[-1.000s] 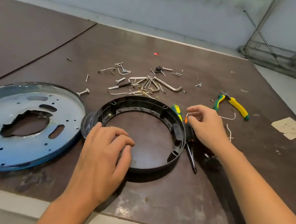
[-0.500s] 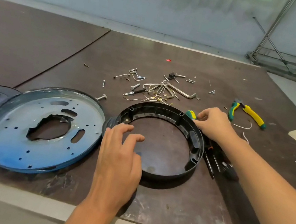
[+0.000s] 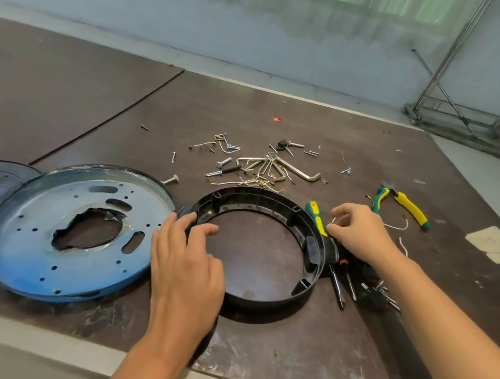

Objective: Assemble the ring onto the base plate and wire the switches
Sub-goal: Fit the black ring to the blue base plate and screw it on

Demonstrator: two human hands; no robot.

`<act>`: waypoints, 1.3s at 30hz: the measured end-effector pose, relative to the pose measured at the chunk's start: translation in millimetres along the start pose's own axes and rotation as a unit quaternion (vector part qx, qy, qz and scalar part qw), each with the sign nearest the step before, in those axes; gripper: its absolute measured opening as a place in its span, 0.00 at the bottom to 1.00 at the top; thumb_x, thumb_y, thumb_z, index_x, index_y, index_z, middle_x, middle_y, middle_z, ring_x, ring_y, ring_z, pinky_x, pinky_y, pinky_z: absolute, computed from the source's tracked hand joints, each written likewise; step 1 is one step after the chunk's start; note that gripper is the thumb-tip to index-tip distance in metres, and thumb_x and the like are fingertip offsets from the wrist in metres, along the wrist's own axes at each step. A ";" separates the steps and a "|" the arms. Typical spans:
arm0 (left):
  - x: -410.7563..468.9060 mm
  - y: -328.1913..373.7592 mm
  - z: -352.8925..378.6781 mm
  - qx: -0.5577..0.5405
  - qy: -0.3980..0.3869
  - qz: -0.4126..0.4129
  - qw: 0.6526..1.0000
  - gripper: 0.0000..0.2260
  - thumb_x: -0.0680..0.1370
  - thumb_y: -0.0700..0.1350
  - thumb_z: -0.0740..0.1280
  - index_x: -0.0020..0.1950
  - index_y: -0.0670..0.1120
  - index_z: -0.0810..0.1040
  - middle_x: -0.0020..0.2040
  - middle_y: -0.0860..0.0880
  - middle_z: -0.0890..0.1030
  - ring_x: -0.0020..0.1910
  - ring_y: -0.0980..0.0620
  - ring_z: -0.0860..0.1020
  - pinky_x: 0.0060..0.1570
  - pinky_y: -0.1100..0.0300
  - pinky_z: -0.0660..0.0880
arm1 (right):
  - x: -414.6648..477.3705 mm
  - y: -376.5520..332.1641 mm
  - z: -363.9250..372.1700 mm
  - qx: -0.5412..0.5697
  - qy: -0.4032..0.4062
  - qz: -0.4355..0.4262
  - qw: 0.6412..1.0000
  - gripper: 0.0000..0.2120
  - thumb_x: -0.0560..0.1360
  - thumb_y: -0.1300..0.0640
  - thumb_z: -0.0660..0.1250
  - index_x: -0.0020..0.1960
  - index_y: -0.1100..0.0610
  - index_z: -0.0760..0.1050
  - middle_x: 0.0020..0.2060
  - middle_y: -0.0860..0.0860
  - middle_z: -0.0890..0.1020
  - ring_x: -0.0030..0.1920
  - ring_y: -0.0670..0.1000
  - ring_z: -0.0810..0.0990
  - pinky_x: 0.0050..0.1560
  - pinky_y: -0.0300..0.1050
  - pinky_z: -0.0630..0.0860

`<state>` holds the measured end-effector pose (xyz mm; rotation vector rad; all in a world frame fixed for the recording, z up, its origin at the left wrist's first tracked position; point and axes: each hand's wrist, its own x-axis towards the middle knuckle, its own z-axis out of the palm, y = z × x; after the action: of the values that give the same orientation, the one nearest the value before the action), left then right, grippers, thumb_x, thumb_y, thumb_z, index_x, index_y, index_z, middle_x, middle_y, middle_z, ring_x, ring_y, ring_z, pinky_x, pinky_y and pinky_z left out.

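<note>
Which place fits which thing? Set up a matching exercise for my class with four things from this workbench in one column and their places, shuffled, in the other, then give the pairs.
Things:
1. black ring
2. base plate
3. pliers
4. loose screws

Places:
A. far right of the table, beyond the right hand
B. scattered behind the ring
C. under the fingers of the left hand
D. left of the ring

Pairs: 1-C, 2-D, 3-A, 4-B
</note>
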<state>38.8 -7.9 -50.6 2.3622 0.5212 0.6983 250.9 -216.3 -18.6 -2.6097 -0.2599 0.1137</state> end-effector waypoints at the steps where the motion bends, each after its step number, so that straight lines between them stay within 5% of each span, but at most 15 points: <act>1: 0.2 -0.3 0.2 0.001 0.003 0.003 1.000 0.16 0.76 0.37 0.62 0.63 0.45 0.75 0.69 0.44 0.70 0.75 0.44 0.61 0.73 0.39 0.60 | -1.2 1.2 0.9 -0.007 0.002 -0.006 1.000 0.14 0.76 0.57 0.72 0.61 0.55 0.79 0.46 0.50 0.82 0.49 0.51 0.80 0.48 0.43 0.74; 5: 1.9 2.1 -2.9 -0.013 0.021 0.008 1.000 0.14 0.81 0.45 0.60 0.66 0.46 0.71 0.66 0.48 0.73 0.70 0.47 0.68 0.69 0.44 0.66 | -4.0 5.2 -0.7 0.012 0.027 -0.010 1.000 0.14 0.72 0.59 0.76 0.56 0.55 0.80 0.39 0.48 0.83 0.43 0.47 0.80 0.41 0.42 0.72; 10: 15.5 -8.9 -19.5 -0.011 0.046 0.027 0.999 0.11 0.82 0.45 0.56 0.62 0.50 0.72 0.57 0.54 0.74 0.58 0.54 0.71 0.57 0.57 0.69 | -7.7 8.9 -16.7 0.185 0.151 0.021 0.971 0.13 0.70 0.62 0.73 0.54 0.57 0.82 0.40 0.53 0.85 0.42 0.52 0.82 0.47 0.47 0.79; 14: 32.4 -31.4 -33.7 -0.039 -0.051 0.033 0.997 0.15 0.81 0.39 0.58 0.64 0.50 0.76 0.60 0.52 0.74 0.61 0.55 0.71 0.63 0.56 0.70 | -32.0 1.6 -42.3 0.369 0.250 -0.041 0.894 0.12 0.71 0.66 0.70 0.53 0.58 0.83 0.38 0.50 0.84 0.34 0.42 0.81 0.36 0.37 0.78; 18: 27.7 -35.2 -35.0 0.029 -0.134 0.067 0.988 0.17 0.81 0.41 0.58 0.66 0.54 0.75 0.71 0.54 0.66 0.71 0.56 0.64 0.67 0.60 0.62 | -70.2 -9.8 -46.5 0.487 0.287 -0.072 0.822 0.12 0.75 0.65 0.68 0.54 0.52 0.80 0.46 0.54 0.85 0.42 0.49 0.83 0.40 0.42 0.79; 22: 27.8 -35.6 -40.6 0.028 -0.120 0.070 0.990 0.20 0.79 0.39 0.58 0.68 0.57 0.72 0.72 0.55 0.64 0.71 0.55 0.65 0.69 0.54 0.66 | -99.3 -14.3 -26.0 0.625 0.269 -0.101 0.725 0.15 0.78 0.70 0.62 0.58 0.53 0.72 0.48 0.52 0.84 0.49 0.54 0.82 0.48 0.55 0.83; 26: 28.1 -41.4 -44.4 0.097 -0.153 0.083 0.980 0.25 0.75 0.42 0.65 0.70 0.60 0.69 0.75 0.53 0.62 0.73 0.51 0.64 0.66 0.50 0.71 | -109.9 -22.2 -21.4 0.688 0.245 -0.129 0.670 0.16 0.80 0.70 0.56 0.61 0.54 0.69 0.51 0.57 0.80 0.46 0.56 0.81 0.39 0.48 0.79; 29: 27.5 -43.0 -41.6 0.145 -0.169 0.077 0.972 0.23 0.74 0.45 0.70 0.67 0.62 0.72 0.76 0.52 0.59 0.74 0.48 0.64 0.63 0.48 0.74 | -112.0 -24.5 -20.9 0.664 0.184 -0.145 0.710 0.15 0.79 0.65 0.58 0.63 0.54 0.68 0.44 0.58 0.81 0.38 0.52 0.76 0.32 0.42 0.72; 32: 29.0 -43.0 -39.3 0.147 -0.154 0.071 0.975 0.21 0.74 0.43 0.71 0.63 0.62 0.74 0.75 0.53 0.59 0.72 0.47 0.68 0.58 0.48 0.77 | -115.1 -18.7 -15.2 0.437 0.134 -0.193 0.868 0.20 0.74 0.57 0.70 0.64 0.52 0.73 0.45 0.52 0.84 0.36 0.46 0.76 0.36 0.36 0.73; 34: 30.2 -42.2 -38.3 0.146 -0.147 0.074 0.975 0.20 0.74 0.42 0.72 0.61 0.61 0.75 0.75 0.54 0.60 0.69 0.47 0.71 0.54 0.49 0.78 | -119.8 -23.4 -8.8 0.249 0.069 -0.243 0.935 0.22 0.70 0.49 0.75 0.62 0.47 0.76 0.51 0.44 0.82 0.44 0.42 0.79 0.46 0.31 0.73; 37: 29.7 -42.1 -36.8 0.151 -0.130 0.080 0.977 0.20 0.74 0.43 0.72 0.61 0.61 0.74 0.74 0.55 0.61 0.64 0.47 0.76 0.48 0.51 0.80 | -127.3 -46.3 9.1 0.038 -0.074 -0.310 0.947 0.25 0.68 0.36 0.75 0.61 0.43 0.77 0.54 0.38 0.81 0.55 0.40 0.79 0.54 0.34 0.74; 39: 29.5 -43.0 -35.8 0.159 -0.120 0.088 0.976 0.24 0.74 0.42 0.72 0.65 0.62 0.71 0.74 0.54 0.62 0.62 0.47 0.77 0.47 0.50 0.80 | -132.1 -59.7 22.6 -0.080 -0.071 -0.332 0.937 0.23 0.71 0.34 0.71 0.62 0.42 0.76 0.53 0.39 0.82 0.54 0.41 0.79 0.55 0.42 0.77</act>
<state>32.5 54.8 -44.3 2.7723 0.3389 0.4175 109.1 -181.7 -4.2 -2.5193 -1.2221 0.0439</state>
